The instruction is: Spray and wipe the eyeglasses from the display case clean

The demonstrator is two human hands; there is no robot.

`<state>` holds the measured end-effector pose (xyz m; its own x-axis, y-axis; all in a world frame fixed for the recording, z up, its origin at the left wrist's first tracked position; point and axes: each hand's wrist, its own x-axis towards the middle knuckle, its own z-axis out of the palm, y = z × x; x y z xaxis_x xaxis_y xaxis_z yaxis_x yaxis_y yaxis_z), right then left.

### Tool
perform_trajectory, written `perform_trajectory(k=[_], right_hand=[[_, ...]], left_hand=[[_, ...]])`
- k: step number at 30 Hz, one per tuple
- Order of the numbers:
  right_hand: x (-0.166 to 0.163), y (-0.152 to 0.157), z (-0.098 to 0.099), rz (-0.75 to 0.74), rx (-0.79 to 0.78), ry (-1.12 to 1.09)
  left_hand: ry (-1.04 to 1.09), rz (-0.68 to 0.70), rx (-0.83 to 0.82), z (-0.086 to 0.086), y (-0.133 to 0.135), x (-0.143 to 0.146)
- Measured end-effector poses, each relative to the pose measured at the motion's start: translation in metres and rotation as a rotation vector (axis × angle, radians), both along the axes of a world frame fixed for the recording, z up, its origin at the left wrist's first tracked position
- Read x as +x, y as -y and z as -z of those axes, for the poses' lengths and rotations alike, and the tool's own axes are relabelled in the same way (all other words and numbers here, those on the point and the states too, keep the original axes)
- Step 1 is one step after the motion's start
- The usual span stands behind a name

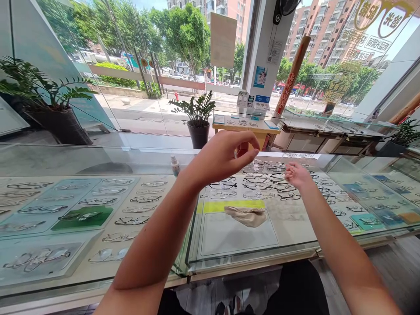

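My left hand (226,155) is raised over the glass counter, its fingers curled and the index tip close to the thumb. Nothing shows between those tips. Farther right, my right hand (298,175) hovers above rows of eyeglasses (288,189), fingers bent inward; whatever they may hold is too small to make out. A crumpled beige cloth (247,216) lies on the counter below and between my hands, apart from both. Beyond my left forearm stands a small spray bottle (175,166), its lower part partly hidden.
Glass display counters (236,258) run across in front of me, with eyeglasses on trays inside, including a green tray (82,218). Potted plants (198,131) stand beyond, before large windows. A wooden display table (243,124) is behind the counter. My legs are close to its front edge.
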<state>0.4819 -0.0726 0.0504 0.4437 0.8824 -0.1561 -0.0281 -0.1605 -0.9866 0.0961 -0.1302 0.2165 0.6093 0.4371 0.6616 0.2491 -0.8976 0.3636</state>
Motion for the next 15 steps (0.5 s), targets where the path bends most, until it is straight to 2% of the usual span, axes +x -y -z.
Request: perform_trajectory(k=[4,8,11,15], right_hand=[[0.017,-0.027,-0.017,-0.027,-0.075,0.517],[0.020,-0.057,-0.020,-0.155,-0.274,0.963],[0.017,-0.070,-0.014,-0.273,-0.415,1.189],[0.015,-0.077,-0.005,-0.364,-0.514,1.371]], left_hand=[[-0.017,0.001,-0.008,0.000,0.001,0.001],[-0.027,-0.011,-0.008,-0.002,0.004,0.000],[-0.040,-0.024,-0.001,-0.003,0.007,0.000],[-0.041,-0.025,0.008,-0.004,0.008,-0.001]])
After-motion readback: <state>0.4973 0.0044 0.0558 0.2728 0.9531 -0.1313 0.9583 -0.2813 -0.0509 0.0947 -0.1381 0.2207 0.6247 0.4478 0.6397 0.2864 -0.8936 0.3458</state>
